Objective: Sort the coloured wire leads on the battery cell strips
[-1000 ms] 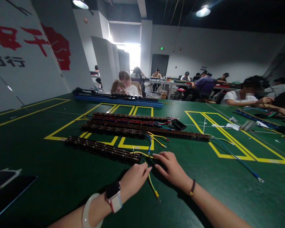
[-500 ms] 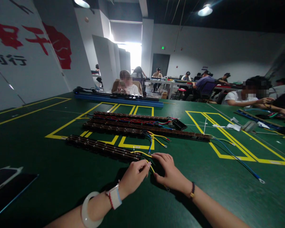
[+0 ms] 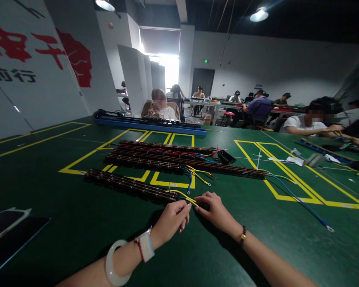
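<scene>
Yellow wires (image 3: 181, 194) run from the right end of the nearest dark, copper-lined bar (image 3: 128, 185) into the space between my hands. My left hand (image 3: 171, 219) has its thumb and index finger pinched together at the wires, the other fingers curled below. From the other side, my right hand (image 3: 217, 213) closes thumb and fingers on the yellow wires, hiding their far ends. The bar lies flat on the green table (image 3: 167, 267). Just behind it, blue and yellow wires (image 3: 196, 175) with ring terminals stick out of another bar.
More long dark bars (image 3: 179, 157) lie behind, with a small black box (image 3: 226, 156). A blue rail (image 3: 149, 125) rests at the far edge. At left lies a dark flat panel (image 3: 14, 239). A co-worker (image 3: 308, 119) sits at the right near wires and scraps.
My right hand has closed from a spread pose onto the yellow wires. The lower yellow wire has swung up beside the other one. My left hand has barely moved.
</scene>
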The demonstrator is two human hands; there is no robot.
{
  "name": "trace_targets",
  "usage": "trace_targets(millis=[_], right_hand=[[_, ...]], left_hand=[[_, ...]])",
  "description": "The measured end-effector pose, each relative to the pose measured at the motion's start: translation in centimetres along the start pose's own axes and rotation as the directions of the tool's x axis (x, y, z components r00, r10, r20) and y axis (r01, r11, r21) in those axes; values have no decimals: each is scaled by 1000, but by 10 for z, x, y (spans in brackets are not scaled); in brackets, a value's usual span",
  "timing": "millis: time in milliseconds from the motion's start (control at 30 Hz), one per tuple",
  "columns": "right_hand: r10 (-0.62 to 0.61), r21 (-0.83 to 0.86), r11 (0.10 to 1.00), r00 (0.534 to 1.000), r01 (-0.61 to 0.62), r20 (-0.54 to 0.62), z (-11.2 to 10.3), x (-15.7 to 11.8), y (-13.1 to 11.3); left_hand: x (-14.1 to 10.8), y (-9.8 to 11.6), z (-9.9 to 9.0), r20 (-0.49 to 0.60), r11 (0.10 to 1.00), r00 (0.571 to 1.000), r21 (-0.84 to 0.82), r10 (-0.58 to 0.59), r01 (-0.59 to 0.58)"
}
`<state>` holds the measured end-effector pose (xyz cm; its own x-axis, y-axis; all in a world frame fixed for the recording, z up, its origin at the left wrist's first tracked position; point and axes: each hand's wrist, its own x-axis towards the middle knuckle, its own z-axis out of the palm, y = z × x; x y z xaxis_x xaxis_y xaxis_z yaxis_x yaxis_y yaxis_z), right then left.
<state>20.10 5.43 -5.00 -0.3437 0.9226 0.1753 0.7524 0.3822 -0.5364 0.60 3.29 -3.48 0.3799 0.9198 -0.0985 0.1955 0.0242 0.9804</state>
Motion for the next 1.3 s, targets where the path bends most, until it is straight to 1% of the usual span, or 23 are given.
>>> trace_targets(millis=[133, 300, 467, 567, 633, 733, 800, 867, 967, 1033, 1067, 1100, 1167, 1233, 1300], right_hand=[[0, 44, 999, 1000, 0, 17, 0, 3, 3], [-21, 116, 993, 999, 26, -44, 3, 0, 3], [-115, 119, 985, 989, 126, -95, 5, -6, -3], [-163, 65, 983, 975, 174, -151, 7, -8, -3], [-190, 42, 979, 966, 201, -175, 8, -9, -4], [-240, 4, 970, 957, 243, -162, 6, -12, -6], [-286, -74, 958, 950, 279, -124, 4, -14, -9], [-353, -185, 925, 931, 333, -89, 3, -17, -12], [-465, -337, 842, 883, 421, -58, 3, -19, -15], [-515, -403, 793, 856, 457, -42, 4, -19, -18], [-525, -421, 781, 850, 462, -39, 5, -20, -20], [-522, -426, 781, 852, 457, -43, 6, -20, -22], [-488, -398, 811, 871, 429, -55, 7, -21, -28], [-439, -359, 846, 897, 394, -51, 7, -23, -35], [-411, -348, 858, 911, 377, -25, 6, -25, -41]], left_hand=[[2, -1, 0, 16, 997, 999, -60, -43, 44], [3, 0, -1, 58, 994, 995, -71, -77, 81], [4, -2, 1, 110, 988, 990, -117, -85, 97], [6, -6, 1, 150, 976, 986, -191, -78, 107], [8, -8, 1, 155, 960, 986, -258, -65, 104], [10, -9, 1, 143, 932, 986, -340, -80, 125], [10, -10, 1, 143, 918, 985, -369, -97, 145], [10, -10, 2, 155, 909, 983, -388, -98, 152], [9, -9, 2, 165, 890, 982, -427, -97, 160], [8, -7, 3, 145, 875, 984, -457, -105, 161], [8, -7, 3, 129, 870, 986, -467, -109, 158], [7, -6, 3, 116, 867, 987, -474, -114, 156], [7, -6, 2, 106, 862, 987, -482, -122, 159], [8, -8, 0, 129, 848, 984, -502, -122, 170], [10, -10, -1, 150, 826, 983, -537, -110, 174]])
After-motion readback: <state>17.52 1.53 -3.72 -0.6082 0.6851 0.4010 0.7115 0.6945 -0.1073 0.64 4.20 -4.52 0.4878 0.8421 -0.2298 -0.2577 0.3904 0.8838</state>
